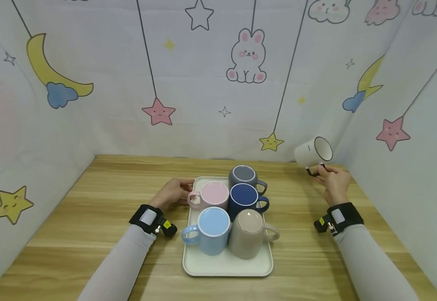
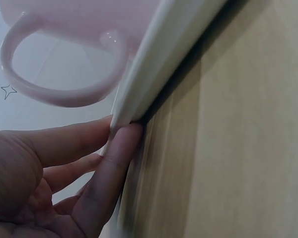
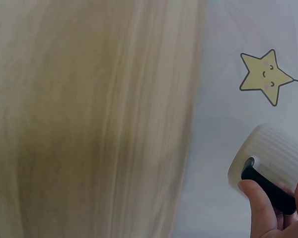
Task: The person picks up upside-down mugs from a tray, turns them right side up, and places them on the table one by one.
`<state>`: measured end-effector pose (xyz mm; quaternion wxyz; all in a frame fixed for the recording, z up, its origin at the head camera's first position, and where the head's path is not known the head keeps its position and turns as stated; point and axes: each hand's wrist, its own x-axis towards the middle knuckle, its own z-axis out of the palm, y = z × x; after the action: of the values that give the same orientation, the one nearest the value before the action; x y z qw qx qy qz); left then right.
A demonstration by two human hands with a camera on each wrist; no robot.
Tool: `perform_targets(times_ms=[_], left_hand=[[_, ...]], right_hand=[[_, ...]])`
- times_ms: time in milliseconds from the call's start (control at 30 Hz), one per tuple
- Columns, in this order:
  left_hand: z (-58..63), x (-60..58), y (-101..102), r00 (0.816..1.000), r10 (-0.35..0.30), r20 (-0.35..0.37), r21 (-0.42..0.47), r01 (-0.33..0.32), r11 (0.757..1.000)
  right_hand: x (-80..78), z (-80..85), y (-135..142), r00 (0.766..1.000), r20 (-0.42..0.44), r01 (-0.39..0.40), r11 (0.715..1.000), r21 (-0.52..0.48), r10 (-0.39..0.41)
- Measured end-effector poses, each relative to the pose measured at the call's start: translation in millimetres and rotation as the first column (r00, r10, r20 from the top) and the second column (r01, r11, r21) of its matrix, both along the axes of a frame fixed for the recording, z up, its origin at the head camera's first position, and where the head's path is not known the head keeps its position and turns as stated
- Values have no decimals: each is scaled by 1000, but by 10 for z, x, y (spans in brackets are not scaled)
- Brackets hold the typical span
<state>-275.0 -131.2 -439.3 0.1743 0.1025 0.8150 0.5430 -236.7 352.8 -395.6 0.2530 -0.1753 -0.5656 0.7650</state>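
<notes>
My right hand (image 1: pixel 333 182) grips the black handle (image 3: pixel 270 191) of a white mug (image 1: pixel 308 154), held tilted above the table's back right, its mouth facing right. In the right wrist view the mug's ribbed side shows. At the left edge of a white tray (image 1: pixel 227 267), my left hand (image 1: pixel 173 192) pinches the rim, thumb on one side and fingers on the other. Upside down on the tray stand a pink mug (image 1: pixel 214 194), a grey mug (image 1: pixel 244 173), a navy mug (image 1: pixel 243 196), a light blue mug (image 1: pixel 214 230) and a taupe mug (image 1: pixel 247 234).
The wooden table (image 1: pixel 301 251) extends around the tray on both sides. Behind it hangs a white cloth (image 1: pixel 203 138) printed with stars, moons and a rabbit, which also closes off the left and right sides. Mug handles stick out past the tray's edges.
</notes>
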Motion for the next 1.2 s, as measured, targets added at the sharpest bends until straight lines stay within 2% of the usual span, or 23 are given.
perform_targets(times_ms=[133, 300, 467, 633, 867, 1067, 1200], left_hand=[[-25, -5, -6, 1000, 14, -17, -26, -15, 1000], [-53, -9, -3, 1000, 18, -10, -17, -18, 1000], [-41, 6, 3, 1000, 21, -10, -16, -22, 1000], [-27, 8, 21, 1000, 28, -9, -14, -28, 1000], [-32, 10, 43, 1000, 24, -14, -4, -25, 1000], [-27, 9, 26, 999, 30, -14, -4, -30, 1000], [-29, -1, 15, 1000, 27, -14, 10, -27, 1000]], right_hand=[[-45, -48, 34, 999, 53, -2, 998, 58, -1], [-81, -69, 54, 991, 131, -14, 992, 129, -3], [-101, -55, 54, 973, 231, -31, 982, 188, -13], [-143, -60, 60, 954, 298, -31, 979, 202, -31], [-199, -100, 93, 938, 341, -19, 973, 231, -63], [-214, -101, 73, 934, 355, -50, 970, 238, -39], [-203, -78, 19, 934, 355, -77, 958, 275, -27]])
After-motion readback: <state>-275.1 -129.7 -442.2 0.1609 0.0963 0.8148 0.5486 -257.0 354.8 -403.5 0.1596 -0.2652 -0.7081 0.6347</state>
